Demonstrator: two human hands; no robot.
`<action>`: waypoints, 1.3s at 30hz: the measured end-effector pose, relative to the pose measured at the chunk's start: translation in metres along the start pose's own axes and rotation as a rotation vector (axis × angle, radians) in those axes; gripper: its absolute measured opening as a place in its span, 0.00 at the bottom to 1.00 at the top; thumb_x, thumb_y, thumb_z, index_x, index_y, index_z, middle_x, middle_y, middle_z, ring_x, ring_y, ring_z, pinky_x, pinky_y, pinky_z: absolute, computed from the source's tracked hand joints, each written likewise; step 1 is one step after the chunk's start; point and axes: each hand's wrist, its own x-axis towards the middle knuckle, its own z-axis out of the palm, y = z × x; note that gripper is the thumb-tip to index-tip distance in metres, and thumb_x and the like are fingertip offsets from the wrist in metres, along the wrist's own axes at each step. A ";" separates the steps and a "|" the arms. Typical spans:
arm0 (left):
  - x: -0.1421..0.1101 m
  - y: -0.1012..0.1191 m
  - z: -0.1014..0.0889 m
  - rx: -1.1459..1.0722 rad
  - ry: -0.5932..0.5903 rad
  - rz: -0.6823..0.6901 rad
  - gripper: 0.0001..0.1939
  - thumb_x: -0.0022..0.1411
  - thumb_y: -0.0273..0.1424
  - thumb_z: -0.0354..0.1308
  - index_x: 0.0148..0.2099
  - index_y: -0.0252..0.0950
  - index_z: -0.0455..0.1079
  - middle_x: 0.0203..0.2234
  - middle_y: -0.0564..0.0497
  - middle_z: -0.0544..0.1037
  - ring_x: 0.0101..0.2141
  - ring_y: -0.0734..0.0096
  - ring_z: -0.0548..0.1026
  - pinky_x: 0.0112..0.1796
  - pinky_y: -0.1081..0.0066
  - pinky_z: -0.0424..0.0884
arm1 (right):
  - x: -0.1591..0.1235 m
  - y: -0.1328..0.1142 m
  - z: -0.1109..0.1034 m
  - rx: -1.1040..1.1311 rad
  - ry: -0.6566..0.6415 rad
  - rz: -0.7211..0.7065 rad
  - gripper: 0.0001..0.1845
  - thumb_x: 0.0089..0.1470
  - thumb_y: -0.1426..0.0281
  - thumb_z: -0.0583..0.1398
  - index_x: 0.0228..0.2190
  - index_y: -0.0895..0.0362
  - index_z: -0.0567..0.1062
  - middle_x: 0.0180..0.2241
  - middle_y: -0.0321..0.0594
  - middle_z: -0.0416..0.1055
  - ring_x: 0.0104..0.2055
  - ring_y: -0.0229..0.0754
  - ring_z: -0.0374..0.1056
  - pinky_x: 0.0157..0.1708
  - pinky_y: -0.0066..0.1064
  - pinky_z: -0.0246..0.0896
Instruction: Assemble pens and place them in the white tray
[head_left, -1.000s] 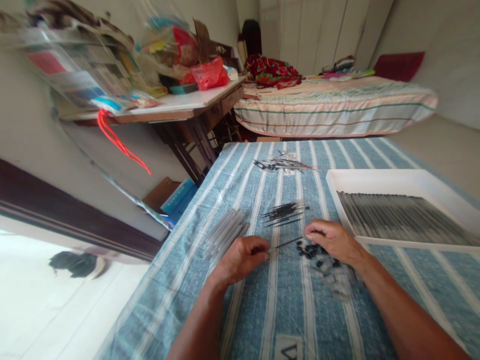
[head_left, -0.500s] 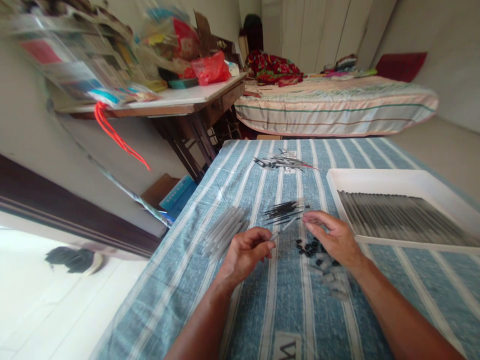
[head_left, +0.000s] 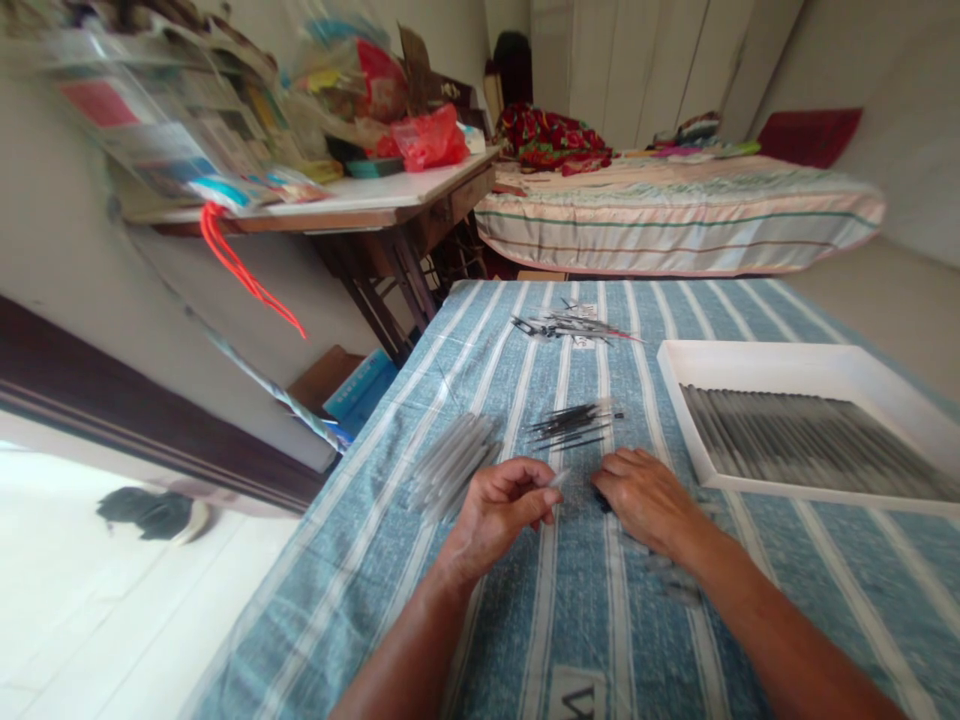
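Observation:
My left hand (head_left: 510, 510) is closed in a pinch on a slim translucent pen barrel (head_left: 559, 480), whose tip pokes out past the thumb and forefinger. To its left lies a bundle of clear-grey pen barrels (head_left: 454, 465). My right hand (head_left: 649, 500) is down on the cloth, fingers bunched over the small black plugs (head_left: 602, 502); whatever sits between the fingertips is hidden. Greyish pen caps (head_left: 667, 575) lie partly under the right wrist. Beyond both hands is a heap of thin black pen refills (head_left: 570, 425).
A white tray (head_left: 757, 350) with a row of grey pens (head_left: 802, 440) stands at the right. Farther back on the striped cloth (head_left: 360, 600) is another pile of thin parts (head_left: 570, 325). A cluttered desk (head_left: 360, 212) and a bed (head_left: 675, 215) stand beyond.
My right hand has moved down and towards me, from the end of a thin light piece to the black plugs. My left hand stays pinched in nearly the same place.

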 end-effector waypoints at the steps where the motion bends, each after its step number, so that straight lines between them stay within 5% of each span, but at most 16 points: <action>1: 0.000 0.000 0.001 0.006 -0.006 -0.006 0.10 0.49 0.32 0.65 0.32 0.32 0.71 0.20 0.55 0.72 0.19 0.79 0.68 0.23 0.76 0.64 | 0.000 0.000 0.001 0.004 0.003 0.003 0.12 0.50 0.82 0.54 0.22 0.57 0.72 0.25 0.41 0.69 0.31 0.44 0.63 0.34 0.35 0.53; 9: 0.000 0.001 0.006 0.024 -0.048 -0.050 0.09 0.47 0.31 0.65 0.30 0.32 0.71 0.18 0.56 0.71 0.19 0.79 0.67 0.23 0.76 0.63 | 0.001 0.003 0.010 0.225 0.121 0.056 0.09 0.49 0.80 0.53 0.26 0.58 0.72 0.26 0.42 0.70 0.31 0.43 0.65 0.35 0.34 0.59; 14: 0.002 0.000 0.006 0.041 -0.052 -0.058 0.08 0.48 0.31 0.65 0.30 0.33 0.71 0.18 0.56 0.71 0.19 0.79 0.66 0.23 0.76 0.62 | 0.001 -0.002 0.003 0.866 0.302 0.269 0.02 0.47 0.73 0.57 0.25 0.55 0.70 0.23 0.35 0.71 0.26 0.37 0.67 0.28 0.28 0.62; 18: 0.002 -0.002 0.005 0.042 -0.051 -0.059 0.08 0.48 0.31 0.65 0.30 0.33 0.72 0.19 0.56 0.71 0.19 0.79 0.67 0.23 0.76 0.62 | 0.000 -0.010 -0.007 1.429 0.234 0.394 0.07 0.44 0.67 0.62 0.25 0.56 0.70 0.22 0.36 0.73 0.25 0.39 0.70 0.26 0.28 0.65; 21: 0.002 -0.003 0.005 0.038 -0.061 -0.059 0.08 0.48 0.31 0.65 0.30 0.32 0.72 0.19 0.55 0.71 0.19 0.79 0.67 0.23 0.76 0.62 | 0.000 -0.012 -0.008 1.653 0.212 0.436 0.10 0.43 0.65 0.64 0.26 0.57 0.71 0.23 0.37 0.75 0.25 0.39 0.72 0.28 0.30 0.67; 39: 0.004 -0.009 0.006 0.133 -0.093 -0.036 0.06 0.50 0.30 0.62 0.29 0.32 0.71 0.19 0.56 0.70 0.20 0.79 0.66 0.22 0.77 0.61 | -0.001 -0.012 -0.005 1.686 0.169 0.409 0.11 0.42 0.65 0.66 0.26 0.58 0.72 0.24 0.36 0.73 0.27 0.39 0.72 0.30 0.29 0.68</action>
